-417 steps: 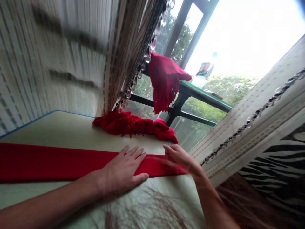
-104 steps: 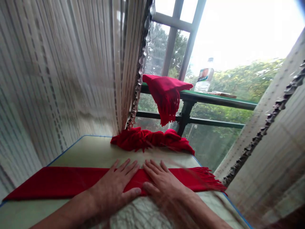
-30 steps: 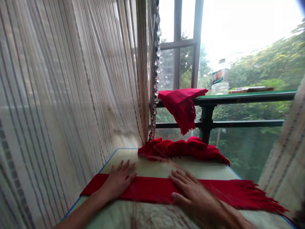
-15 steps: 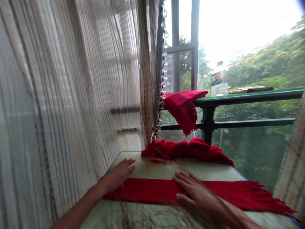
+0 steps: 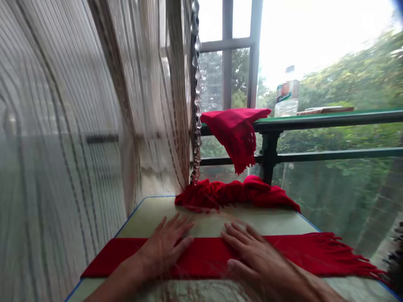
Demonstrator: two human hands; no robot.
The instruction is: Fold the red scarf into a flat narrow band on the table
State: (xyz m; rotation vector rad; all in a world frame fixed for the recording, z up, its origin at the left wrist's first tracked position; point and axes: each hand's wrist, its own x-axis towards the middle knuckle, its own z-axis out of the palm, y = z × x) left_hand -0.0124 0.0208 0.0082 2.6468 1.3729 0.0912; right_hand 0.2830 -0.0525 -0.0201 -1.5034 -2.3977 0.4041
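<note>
A red fringed scarf (image 5: 208, 258) lies flat in a long strip across the table (image 5: 135, 224), its fringe at the right end. My left hand (image 5: 166, 245) rests on the left-middle part of the scarf, fingers spread and reaching past its far edge. On the middle of the scarf lies my right hand (image 5: 252, 251), palm down, its fingers stretched out and somewhat blurred. Neither hand grips anything. Behind the hands, a bunched red scarf (image 5: 233, 193) sits along the table's far edge.
Another red scarf (image 5: 233, 130) hangs over the dark railing (image 5: 315, 123) beyond the table. A plastic bottle (image 5: 287, 94) and a flat brown object (image 5: 325, 110) stand on the railing's green top. A striped sheer curtain (image 5: 63, 126) hangs close at the left, with a bead trim (image 5: 197, 84).
My left hand has moved right along the scarf, toward my right hand, which stays about where it was. The view has turned slightly, showing the scarf's left end.
</note>
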